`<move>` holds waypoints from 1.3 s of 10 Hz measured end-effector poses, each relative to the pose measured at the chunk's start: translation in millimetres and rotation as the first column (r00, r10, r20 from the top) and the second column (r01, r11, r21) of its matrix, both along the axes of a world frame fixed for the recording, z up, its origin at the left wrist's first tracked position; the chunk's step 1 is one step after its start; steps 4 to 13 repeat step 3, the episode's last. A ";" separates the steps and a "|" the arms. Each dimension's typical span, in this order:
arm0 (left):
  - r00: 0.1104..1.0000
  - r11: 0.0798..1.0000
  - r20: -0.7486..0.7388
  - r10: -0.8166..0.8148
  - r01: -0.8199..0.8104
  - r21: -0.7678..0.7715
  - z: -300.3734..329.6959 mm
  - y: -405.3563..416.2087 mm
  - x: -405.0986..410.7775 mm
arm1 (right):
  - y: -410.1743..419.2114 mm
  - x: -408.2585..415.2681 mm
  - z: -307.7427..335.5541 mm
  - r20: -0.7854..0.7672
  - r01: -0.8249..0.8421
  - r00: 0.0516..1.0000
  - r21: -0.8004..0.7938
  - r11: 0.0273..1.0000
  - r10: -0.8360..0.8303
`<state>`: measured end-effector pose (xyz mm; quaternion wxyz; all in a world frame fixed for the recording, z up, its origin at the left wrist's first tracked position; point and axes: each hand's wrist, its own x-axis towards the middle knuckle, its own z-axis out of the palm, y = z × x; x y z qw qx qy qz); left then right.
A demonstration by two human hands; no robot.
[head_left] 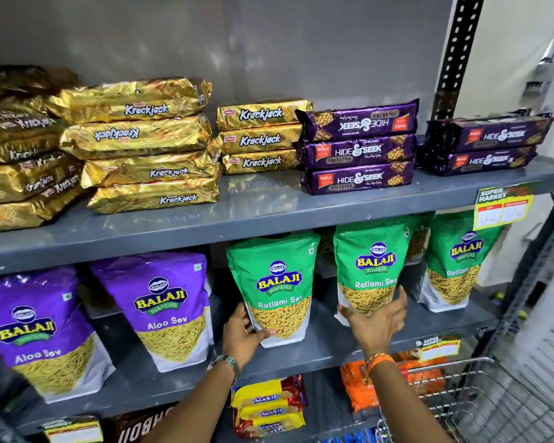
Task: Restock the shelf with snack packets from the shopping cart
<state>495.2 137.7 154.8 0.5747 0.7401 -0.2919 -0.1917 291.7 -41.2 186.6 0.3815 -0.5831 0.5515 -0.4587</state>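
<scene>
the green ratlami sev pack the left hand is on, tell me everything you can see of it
The green Ratlami Sev pouch is a glossy plastic stand-up pack: green top with the Balaji Wafers logo, a picture or window of yellow sev below, white base. It stands upright, leaning slightly, on the grey middle shelf, apart from its neighbours. The left hand grips its lower left edge; the right hand hovers open beside it, not touching.

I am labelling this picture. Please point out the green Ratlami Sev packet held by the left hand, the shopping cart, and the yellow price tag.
Green Ratlami Sev packet [277, 289]: head view, on its logo.
Shopping cart [480, 407]: head view, wire side.
Yellow price tag [504, 208]: head view, its middle.
</scene>
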 end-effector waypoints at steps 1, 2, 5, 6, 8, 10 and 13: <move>1.000 1.000 0.017 0.008 -0.008 0.002 0.3 0.8 -3.6 | 5.1 -2.5 3.4 -0.013 -0.012 1.000 0.031 0.999 0.013; 1.000 1.000 0.002 -0.007 0.007 -0.020 6.2 -1.6 -10.1 | 9.5 -5.5 7.1 -0.038 -0.012 0.999 0.055 0.998 0.014; 1.000 0.999 -0.025 0.003 -0.005 -0.052 4.8 -2.5 -11.2 | 10.2 -7.4 6.9 0.031 -0.010 1.000 0.070 0.997 0.008; 1.000 0.999 -0.025 0.003 -0.005 -0.052 4.8 -2.5 -11.2 | 10.2 -7.4 6.9 0.031 -0.010 1.000 0.070 0.997 0.008; 1.000 0.999 -0.025 0.003 -0.005 -0.052 4.8 -2.5 -11.2 | 10.2 -7.4 6.9 0.031 -0.010 1.000 0.070 0.997 0.008; 1.000 0.999 -0.025 0.003 -0.005 -0.052 4.8 -2.5 -11.2 | 10.2 -7.4 6.9 0.031 -0.010 1.000 0.070 0.997 0.008; 1.000 0.999 -0.025 0.003 -0.005 -0.052 4.8 -2.5 -11.2 | 10.2 -7.4 6.9 0.031 -0.010 1.000 0.070 0.997 0.008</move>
